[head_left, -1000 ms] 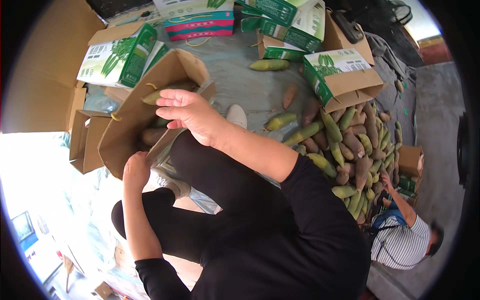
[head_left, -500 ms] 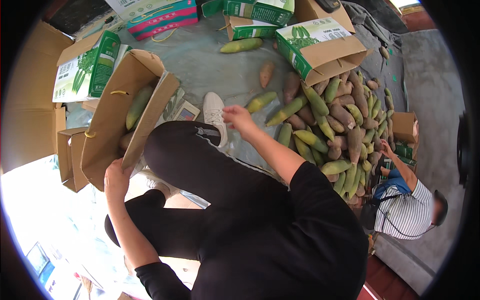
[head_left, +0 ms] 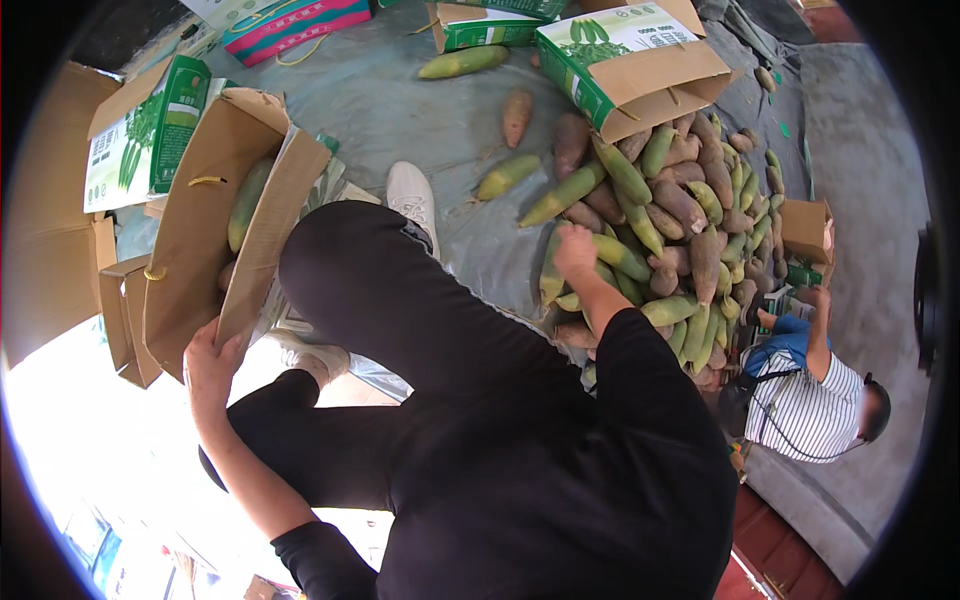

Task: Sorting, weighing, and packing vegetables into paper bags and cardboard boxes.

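Observation:
My left hand (head_left: 212,362) is closed on the near edge of an open cardboard box (head_left: 262,240) at the left, the thumb along its flap. Inside that tilted box lies a green radish (head_left: 248,208), and part of a brownish one shows below it. Over at the pile of radishes (head_left: 683,205), my right hand (head_left: 576,254) has its fingers round the upper end of a long green radish (head_left: 551,272). The hand partly hides that end. Green and brownish radishes lie together in the pile.
Printed green-and-white boxes stand at the left (head_left: 140,135) and beside the pile (head_left: 625,65). A pink-and-blue box (head_left: 296,30) is at the far side. Loose radishes (head_left: 508,177) lie on the plastic sheet (head_left: 380,100). Another person in a striped shirt (head_left: 808,412) crouches beyond the pile.
My right hand has gone from above my shoe to the right, onto a green radish in the pile. My left hand stays on the box edge. The other person's arm has shifted.

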The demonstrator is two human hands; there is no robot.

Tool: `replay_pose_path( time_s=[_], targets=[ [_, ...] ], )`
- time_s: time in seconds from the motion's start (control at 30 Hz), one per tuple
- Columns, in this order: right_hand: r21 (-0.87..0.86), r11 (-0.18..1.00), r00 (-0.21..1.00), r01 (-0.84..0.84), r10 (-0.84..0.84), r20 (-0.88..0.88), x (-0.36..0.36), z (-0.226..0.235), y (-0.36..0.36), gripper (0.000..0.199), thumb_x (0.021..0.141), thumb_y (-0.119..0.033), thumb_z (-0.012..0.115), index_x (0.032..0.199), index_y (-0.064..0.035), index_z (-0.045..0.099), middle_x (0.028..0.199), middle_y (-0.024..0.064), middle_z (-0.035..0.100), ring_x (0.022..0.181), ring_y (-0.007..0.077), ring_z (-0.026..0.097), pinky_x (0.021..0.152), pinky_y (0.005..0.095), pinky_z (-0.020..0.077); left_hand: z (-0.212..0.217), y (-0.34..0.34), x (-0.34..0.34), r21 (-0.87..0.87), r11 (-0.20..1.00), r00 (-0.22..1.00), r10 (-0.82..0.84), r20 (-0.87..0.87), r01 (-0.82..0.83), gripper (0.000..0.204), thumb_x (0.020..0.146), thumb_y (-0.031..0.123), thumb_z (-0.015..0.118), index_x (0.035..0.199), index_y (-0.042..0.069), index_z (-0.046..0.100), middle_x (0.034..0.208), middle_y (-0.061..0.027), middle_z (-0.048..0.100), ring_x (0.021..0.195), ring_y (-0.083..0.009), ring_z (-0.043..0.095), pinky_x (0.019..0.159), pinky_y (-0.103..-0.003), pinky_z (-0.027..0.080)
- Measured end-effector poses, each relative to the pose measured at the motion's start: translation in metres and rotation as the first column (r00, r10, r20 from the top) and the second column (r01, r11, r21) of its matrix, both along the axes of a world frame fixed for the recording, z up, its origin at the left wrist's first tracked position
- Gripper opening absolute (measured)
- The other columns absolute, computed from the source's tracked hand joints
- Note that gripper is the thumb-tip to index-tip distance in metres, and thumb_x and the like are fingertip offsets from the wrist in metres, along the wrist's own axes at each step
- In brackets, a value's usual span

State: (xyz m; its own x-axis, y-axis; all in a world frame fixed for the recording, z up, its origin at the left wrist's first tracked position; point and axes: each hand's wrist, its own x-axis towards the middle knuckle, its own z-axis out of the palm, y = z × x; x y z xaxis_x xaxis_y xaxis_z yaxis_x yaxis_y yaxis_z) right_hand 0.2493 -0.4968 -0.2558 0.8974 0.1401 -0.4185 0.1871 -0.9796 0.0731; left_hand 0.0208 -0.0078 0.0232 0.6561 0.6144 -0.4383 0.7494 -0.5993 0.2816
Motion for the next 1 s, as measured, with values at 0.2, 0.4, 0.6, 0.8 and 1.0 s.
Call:
replay_pose_path(
  time_s=[0.2, 0.4, 0.6, 0.8, 1.0],
  targets=[
    [-0.237, 0.971, 0.997, 0.046, -0.059, -0.048, 0.024, 0.041, -0.046, 0.055, 0.08, -0.015, 0.056, 0.132, -0.0152, 0.038, 0.141, 0.0058, 0.033, 0.129, 0.0247, 0.032, 0.095, 0.0498, 0.0338, -0.005, 0.008, -0.012, 0.03, 0.999, 0.999, 0.017, 0.034, -0.018, 0.035, 0.073, 0.012, 0.062, 0.107, 0.001, 0.062, 0.094, -0.0191, 0.063, 0.087, -0.0323, 0.062, 0.079, -0.039, 0.046],
    [-0.369, 0.929, 0.987, -0.032, -0.03, -0.161, 0.023, 0.045, -0.053, 0.051, 0.08, -0.015, 0.058, 0.129, -0.0194, 0.043, 0.129, 0.0036, 0.043, 0.12, 0.0237, 0.041, 0.09, 0.05, 0.0376, -0.004, 0.006, -0.011, 0.049, 0.999, 1.0, 0.0, -0.024, 0.001, 0.026, 0.072, 0.016, 0.063, 0.091, -0.002, 0.065, 0.085, -0.0196, 0.06, 0.082, -0.0355, 0.059, 0.074, -0.041, 0.044],
    [-0.35, 0.937, 0.998, 0.002, -0.022, -0.052, 0.015, 0.025, -0.066, 0.035, 0.082, -0.014, 0.056, 0.115, -0.0166, 0.045, 0.117, 0.0054, 0.049, 0.114, 0.0249, 0.046, 0.084, 0.0483, 0.0423, 0.007, -0.001, -0.003, 0.048, 0.999, 0.998, 0.014, 0.06, -0.017, 0.025, 0.073, 0.014, 0.065, 0.095, 0.002, 0.065, 0.087, -0.0174, 0.061, 0.084, -0.0343, 0.059, 0.075, -0.04, 0.045],
    [-0.308, 0.94, 0.986, -0.15, 0.118, -0.122, 0.007, 0.052, -0.031, 0.044, 0.074, -0.018, 0.068, 0.11, -0.0148, 0.043, 0.113, 0.0041, 0.052, 0.113, 0.0245, 0.047, 0.081, 0.0504, 0.0432, 0.017, -0.005, -0.006, -0.034, 0.998, 0.936, 0.067, 0.347, -0.058, 0.036, 0.07, -0.002, 0.064, 0.105, 0.004, 0.064, 0.091, -0.0116, 0.06, 0.08, -0.026, 0.059, 0.072, -0.032, 0.047],
    [0.204, 0.968, 0.989, -0.143, 0.147, -0.007, 0.021, 0.062, 0.034, 0.057, 0.061, -0.01, 0.077, 0.106, -0.0113, 0.042, 0.109, 0.0099, 0.054, 0.105, 0.0315, 0.051, 0.081, 0.0467, 0.0453, 0.017, 0.0, -0.015, -0.063, 0.993, 0.89, -0.063, 0.452, 0.102, 0.034, 0.069, -0.006, 0.064, 0.102, 0.003, 0.065, 0.092, -0.0109, 0.06, 0.081, -0.0257, 0.06, 0.071, -0.032, 0.049]
  ],
)
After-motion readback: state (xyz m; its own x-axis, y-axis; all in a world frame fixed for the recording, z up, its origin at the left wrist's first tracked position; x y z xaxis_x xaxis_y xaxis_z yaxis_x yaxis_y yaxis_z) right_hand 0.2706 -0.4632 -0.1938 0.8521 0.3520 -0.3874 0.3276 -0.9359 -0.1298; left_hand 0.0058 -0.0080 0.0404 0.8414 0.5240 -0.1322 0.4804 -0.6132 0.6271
